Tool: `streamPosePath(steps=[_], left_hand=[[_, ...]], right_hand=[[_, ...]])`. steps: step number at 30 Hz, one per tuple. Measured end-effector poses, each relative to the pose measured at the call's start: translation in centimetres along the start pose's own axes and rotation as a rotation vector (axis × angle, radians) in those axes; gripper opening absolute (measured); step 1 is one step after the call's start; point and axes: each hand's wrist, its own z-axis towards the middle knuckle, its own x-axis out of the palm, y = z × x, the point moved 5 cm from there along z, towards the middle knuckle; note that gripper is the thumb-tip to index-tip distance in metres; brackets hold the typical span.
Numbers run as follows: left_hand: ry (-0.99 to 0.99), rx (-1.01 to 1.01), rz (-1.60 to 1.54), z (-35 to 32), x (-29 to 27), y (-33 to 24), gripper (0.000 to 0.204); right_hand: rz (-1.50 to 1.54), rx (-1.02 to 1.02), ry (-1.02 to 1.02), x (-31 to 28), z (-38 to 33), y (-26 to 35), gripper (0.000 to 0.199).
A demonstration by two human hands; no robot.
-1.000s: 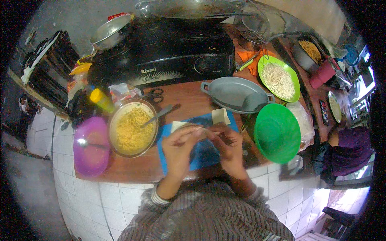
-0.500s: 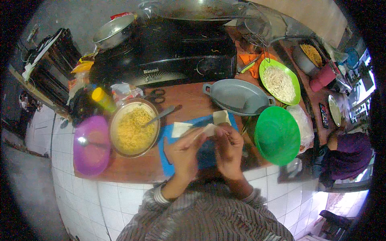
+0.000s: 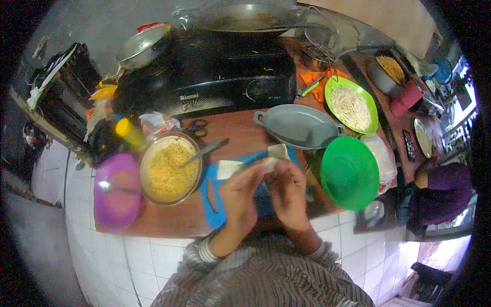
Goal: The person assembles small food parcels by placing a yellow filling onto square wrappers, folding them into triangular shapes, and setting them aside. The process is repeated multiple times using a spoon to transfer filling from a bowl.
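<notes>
Dark stove at the back, brown wooden tabletop in front of it, and close to the body a blue cutting board: that is the layout I have from this end. Over the board I have both hands raised and nearly meeting at the fingertips. My left hand is closed to a pinch on one side of a small pale sheet, and my right hand looks pinched on the other side, so neither is nearer to it. The sheet sits at the far end of the hands, spanning the narrow gap between them; fingers and blur cover most of it, so I can't tell its long axis.

Just beyond the left fingertips, a pale square lies on the board; a second pale piece is just past the sheet, before the right fingers. Off to the left stands the bowl of yellow noodles, with the left hand clearly the closer one; the utensil handle in it slants up and rightward, on the hands' side of the bowl. To the right, the green bowl is nearer my right hand.
</notes>
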Motion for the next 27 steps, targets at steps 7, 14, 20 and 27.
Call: streamPosePath(steps=[7,14,20,27], left_hand=[[0.294,-0.182,-0.013,2.5,5.1,0.6,0.022],[0.557,-0.182,-0.235,7.6,15.8,3.7,0.023],[0.546,-0.365,-0.23,15.1,27.5,12.1,0.011],[0.463,-0.465,0.069,18.8,36.7,20.9,0.011]], right_hand=[[0.045,-0.032,-0.088,-2.4,1.8,4.9,0.024],[0.029,-0.248,-0.062,-4.6,-1.3,9.2,0.053],[-0.31,-0.118,0.221,-7.6,-5.0,8.3,0.041],[-0.033,-0.001,0.747,-9.1,-6.9,10.5,0.036]])
